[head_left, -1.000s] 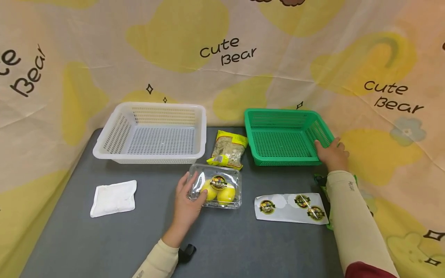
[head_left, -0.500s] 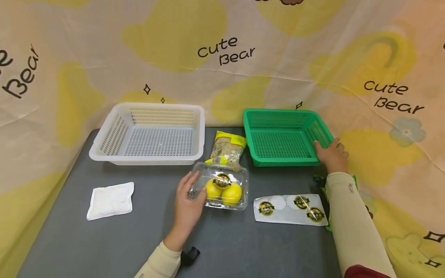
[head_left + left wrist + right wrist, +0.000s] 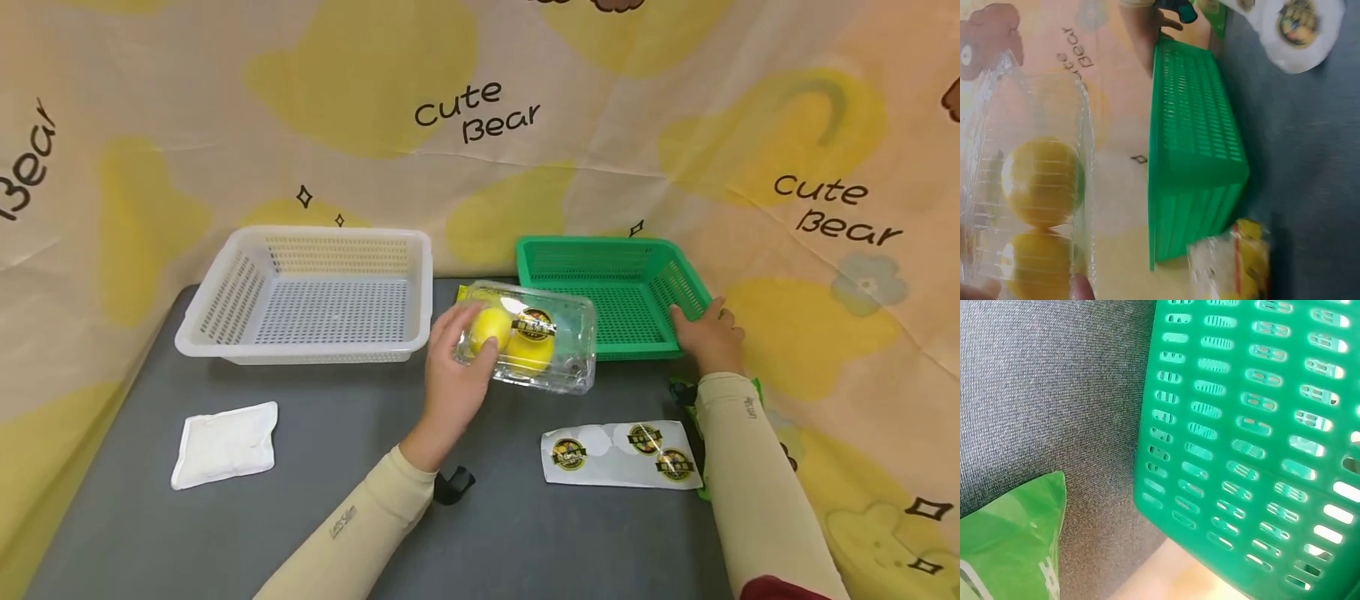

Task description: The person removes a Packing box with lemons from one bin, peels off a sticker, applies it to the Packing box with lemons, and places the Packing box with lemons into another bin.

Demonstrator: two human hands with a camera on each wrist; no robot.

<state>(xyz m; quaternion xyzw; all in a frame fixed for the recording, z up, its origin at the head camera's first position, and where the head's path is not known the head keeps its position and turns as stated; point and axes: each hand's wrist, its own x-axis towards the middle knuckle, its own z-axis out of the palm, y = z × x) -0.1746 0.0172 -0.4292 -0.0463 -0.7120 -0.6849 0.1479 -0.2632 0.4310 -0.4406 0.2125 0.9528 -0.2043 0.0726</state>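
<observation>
My left hand (image 3: 453,379) grips the left end of a clear plastic fruit box (image 3: 570,346), with its thumb over the lid. Inside lie two round yellow fruits (image 3: 530,354), and a dark round sticker is on the lid. In the left wrist view the box is up off the table, in front of the green basket's near left corner. My right hand (image 3: 709,340) holds the right rim of the green basket (image 3: 600,242), thumb inside and fingers outside. A yellow snack bag (image 3: 1250,265) is mostly hidden behind the box in the head view.
A white basket (image 3: 322,351) stands at the back left. A white packet (image 3: 225,446) lies in front of it. Below the green basket is a sheet of round stickers (image 3: 600,475). A green bag (image 3: 1016,537) sits by the right forearm. A printed cloth (image 3: 480,192) hangs behind.
My left hand has lifted the fruit box and carried it right and away from me, toward the green basket, over the snack bag. The right hand has stayed on the basket rim.
</observation>
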